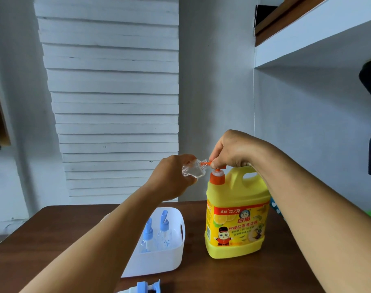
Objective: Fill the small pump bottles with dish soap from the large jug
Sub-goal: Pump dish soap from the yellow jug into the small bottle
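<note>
A large yellow dish soap jug (236, 220) with an orange pump (217, 176) stands upright on the brown table. My right hand (233, 151) sits on top of the pump head, fingers curled round it. My left hand (172, 178) grips a small clear bottle (194, 169), uncapped and tilted, with its neck against the orange spout. Two more small clear bottles with blue pump tops (147, 235) (164, 231) stand in a white basket (159, 265).
A loose blue pump cap (147, 286) lies at the table's (233, 275) front edge. A white slatted panel leans on the back wall. A shelf juts out at upper right, a dark chair part at far right.
</note>
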### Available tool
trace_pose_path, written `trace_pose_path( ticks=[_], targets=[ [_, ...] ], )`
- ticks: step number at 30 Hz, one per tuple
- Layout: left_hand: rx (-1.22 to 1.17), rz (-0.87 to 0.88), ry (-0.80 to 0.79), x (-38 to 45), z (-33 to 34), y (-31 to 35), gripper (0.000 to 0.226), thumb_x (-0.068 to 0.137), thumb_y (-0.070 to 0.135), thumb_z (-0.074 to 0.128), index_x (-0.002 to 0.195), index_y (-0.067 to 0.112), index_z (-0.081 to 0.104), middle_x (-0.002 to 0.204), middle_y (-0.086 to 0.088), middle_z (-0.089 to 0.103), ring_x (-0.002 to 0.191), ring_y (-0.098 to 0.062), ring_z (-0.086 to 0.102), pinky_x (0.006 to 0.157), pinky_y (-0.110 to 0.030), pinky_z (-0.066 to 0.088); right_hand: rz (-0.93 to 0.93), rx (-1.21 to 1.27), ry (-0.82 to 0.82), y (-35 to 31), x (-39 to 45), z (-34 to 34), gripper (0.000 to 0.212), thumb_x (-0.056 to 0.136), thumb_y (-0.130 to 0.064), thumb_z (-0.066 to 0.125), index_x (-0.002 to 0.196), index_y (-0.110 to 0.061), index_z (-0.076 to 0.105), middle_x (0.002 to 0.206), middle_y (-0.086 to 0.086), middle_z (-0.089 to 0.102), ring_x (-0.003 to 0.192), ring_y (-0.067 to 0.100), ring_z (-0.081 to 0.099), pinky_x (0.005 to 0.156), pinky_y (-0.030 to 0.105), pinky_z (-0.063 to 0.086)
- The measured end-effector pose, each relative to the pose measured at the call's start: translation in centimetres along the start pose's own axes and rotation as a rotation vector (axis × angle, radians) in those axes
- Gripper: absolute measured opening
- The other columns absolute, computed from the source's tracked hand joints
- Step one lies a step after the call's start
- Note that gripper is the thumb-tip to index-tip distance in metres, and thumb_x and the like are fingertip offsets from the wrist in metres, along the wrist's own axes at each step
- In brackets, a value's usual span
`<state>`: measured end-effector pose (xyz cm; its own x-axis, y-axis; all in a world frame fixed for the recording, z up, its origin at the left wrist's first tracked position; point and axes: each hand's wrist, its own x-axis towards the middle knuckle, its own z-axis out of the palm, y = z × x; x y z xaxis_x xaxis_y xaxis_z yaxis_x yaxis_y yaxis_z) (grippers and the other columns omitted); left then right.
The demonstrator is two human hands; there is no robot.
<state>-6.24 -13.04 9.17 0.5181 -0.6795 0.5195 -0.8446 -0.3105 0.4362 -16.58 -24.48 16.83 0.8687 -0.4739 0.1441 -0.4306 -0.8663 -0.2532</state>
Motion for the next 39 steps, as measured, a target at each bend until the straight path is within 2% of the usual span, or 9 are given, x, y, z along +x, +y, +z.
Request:
trace_pose_path(
  ticks=[9, 13, 18, 21, 24, 33, 35, 37, 39],
  targets=[
    [0.021, 0.019, 0.01, 0.6, -0.8, 0.4, 0.043, 0.078, 0.021, 0.071, 0.119, 0.024, 0.059, 0.117, -0.001, 0.066, 0.097, -0.018, 0.061, 0.073, -0.022, 0.041, -0.03, -0.034, 0.001, -0.3, -0.2, -1.4, 0.032, 0.082, -0.019, 0.066, 0.11, -0.003, 0.069, 0.118, 0.016, 0.064, 0.076, 0.013, 0.045, 0.067, 0.028, 0.037],
    [0.012, 0.013, 0.018, 0.4, -0.4, 0.0, 0.039, 0.078, 0.021, 0.07, 0.116, 0.025, 0.06, 0.114, -0.001, 0.067, 0.096, -0.019, 0.062, 0.077, -0.026, 0.048, -0.024, -0.003, 0.017, -0.2, 0.1, -0.5, 0.028, 0.08, -0.018, 0.068, 0.105, -0.007, 0.072, 0.109, 0.012, 0.069, 0.076, 0.012, 0.049, 0.068, 0.027, 0.04],
    [0.01, 0.001, 0.002, 0.1, 0.3, -0.3, 0.04, 0.079, 0.021, 0.069, 0.117, 0.024, 0.06, 0.115, -0.001, 0.067, 0.096, -0.019, 0.062, 0.077, -0.025, 0.046, -0.009, -0.077, -0.002, -0.4, 0.2, 0.2, 0.031, 0.082, -0.02, 0.066, 0.109, -0.007, 0.07, 0.119, 0.012, 0.066, 0.1, 0.02, 0.064, 0.083, 0.033, 0.051],
    [0.019, 0.005, 0.01, 0.3, 0.0, -0.1, 0.041, 0.078, 0.022, 0.07, 0.118, 0.025, 0.059, 0.116, -0.001, 0.067, 0.098, -0.019, 0.062, 0.078, -0.025, 0.047, -0.022, -0.115, -0.019, -0.5, 0.0, -0.4, 0.032, 0.082, -0.02, 0.066, 0.11, -0.005, 0.069, 0.118, 0.014, 0.066, 0.08, 0.014, 0.053, 0.07, 0.028, 0.043],
    [0.026, 0.001, 0.014, 0.5, -0.6, 0.2, 0.043, 0.078, 0.024, 0.07, 0.119, 0.027, 0.058, 0.116, 0.0, 0.066, 0.098, -0.02, 0.062, 0.08, -0.027, 0.047, -0.03, -0.095, -0.01, -0.6, 0.0, -1.2, 0.035, 0.083, -0.019, 0.064, 0.114, -0.003, 0.066, 0.12, 0.015, 0.063, 0.074, 0.014, 0.041, 0.065, 0.028, 0.034],
    [0.004, -0.002, 0.004, 0.1, 0.3, -0.4, 0.041, 0.079, 0.021, 0.07, 0.118, 0.024, 0.059, 0.116, 0.0, 0.067, 0.095, -0.018, 0.062, 0.074, -0.023, 0.042, -0.013, -0.042, 0.006, 0.0, 0.5, 0.4, 0.031, 0.081, -0.019, 0.066, 0.109, -0.007, 0.07, 0.12, 0.013, 0.064, 0.082, 0.012, 0.055, 0.068, 0.026, 0.037],
    [0.006, -0.001, 0.003, 0.0, 0.4, -0.5, 0.041, 0.079, 0.021, 0.07, 0.118, 0.024, 0.059, 0.116, 0.0, 0.067, 0.094, -0.017, 0.06, 0.073, -0.022, 0.041, -0.007, -0.021, 0.006, 0.0, 0.5, 0.6, 0.03, 0.08, -0.019, 0.066, 0.108, -0.007, 0.071, 0.12, 0.013, 0.064, 0.078, 0.012, 0.05, 0.068, 0.026, 0.038],
    [0.01, 0.004, -0.001, 0.0, 0.3, -0.4, 0.04, 0.078, 0.021, 0.07, 0.117, 0.024, 0.059, 0.115, -0.001, 0.067, 0.094, -0.018, 0.061, 0.074, -0.024, 0.043, -0.016, 0.01, 0.007, 0.2, 0.3, 0.4, 0.026, 0.08, -0.019, 0.068, 0.103, -0.009, 0.073, 0.11, 0.011, 0.069, 0.075, 0.011, 0.05, 0.066, 0.025, 0.041],
    [0.007, 0.003, 0.002, 0.3, -0.2, -0.1, 0.04, 0.078, 0.022, 0.07, 0.117, 0.025, 0.059, 0.115, -0.001, 0.067, 0.096, -0.019, 0.061, 0.077, -0.026, 0.046, -0.033, 0.058, 0.015, 0.2, 0.0, -0.2, 0.018, 0.08, -0.02, 0.069, 0.097, -0.015, 0.076, 0.088, 0.001, 0.071, 0.066, 0.009, 0.052, 0.057, 0.02, 0.042]
  ],
)
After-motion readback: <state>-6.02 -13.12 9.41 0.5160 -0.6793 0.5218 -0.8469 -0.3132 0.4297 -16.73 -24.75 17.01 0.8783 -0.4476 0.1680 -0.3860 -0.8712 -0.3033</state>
